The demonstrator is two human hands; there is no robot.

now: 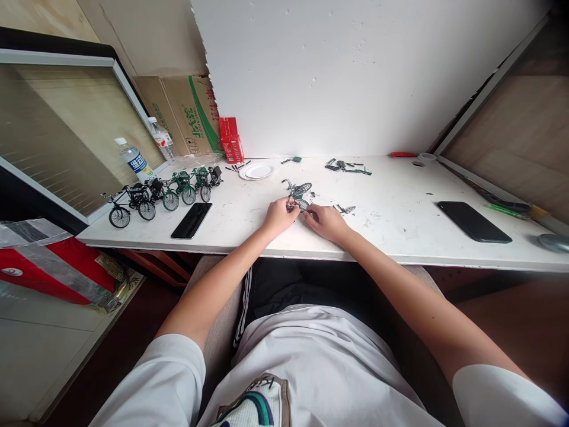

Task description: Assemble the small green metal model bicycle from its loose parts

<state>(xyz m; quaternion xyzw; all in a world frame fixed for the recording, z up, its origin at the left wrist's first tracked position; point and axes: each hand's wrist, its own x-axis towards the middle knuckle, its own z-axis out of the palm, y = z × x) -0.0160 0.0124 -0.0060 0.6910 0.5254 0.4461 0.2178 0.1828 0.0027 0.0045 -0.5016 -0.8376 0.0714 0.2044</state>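
Note:
A small model bicycle (299, 188) with thin dark spoked wheels is tilted over on the white table in front of me. My left hand (281, 214) is closed on its near wheel, thumb and fingers pinched at the left side. At the right edge of that wheel, my right hand (326, 222) has its fingertips pressed together; what they pinch is too small to make out. Just right of the bicycle lie tiny loose dark parts (345, 209). Farther back, several dark and green parts (349, 167) are scattered in a loose pile.
Several finished-looking model bicycles (132, 203), black and green, stand at left beside a phone (191, 220) and a water bottle (136, 160). White plates (256, 171) and a red box (231, 140) sit at the back. Another black phone (473, 221) lies to the right.

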